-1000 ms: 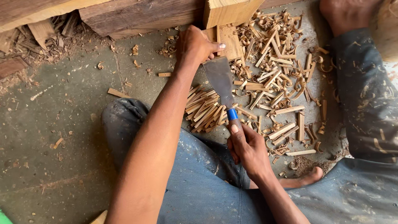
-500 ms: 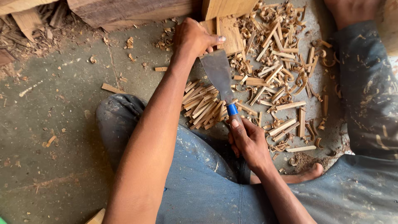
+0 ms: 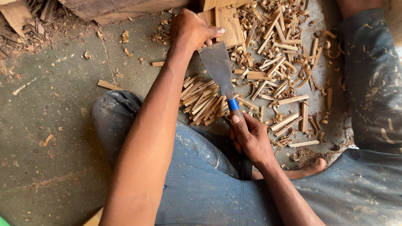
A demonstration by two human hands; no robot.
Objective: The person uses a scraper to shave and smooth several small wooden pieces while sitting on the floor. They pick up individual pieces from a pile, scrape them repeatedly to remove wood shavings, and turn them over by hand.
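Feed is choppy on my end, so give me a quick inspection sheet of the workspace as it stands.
Surface: grey concrete floor, dusty.
Job's things: wide-bladed knife with blue collar, edge by a small wood block.
Clutter: split wood sticks piled, curled shavings scattered.
Hands: left hand steadies the block at the blade's top; right hand grips the knife handle.
Cables: nothing seen.
Surroundings: timber beam, person's bare foot.

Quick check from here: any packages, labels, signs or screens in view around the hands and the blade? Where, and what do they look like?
None in view: no package, label, sign or screen.
Broad grey metal blade with a blue collar: right hand grips its handle, left hand steadies a flat pale wooden piece.
Thin tan wood sticks and curled shavings: scattered on the grey concrete floor.
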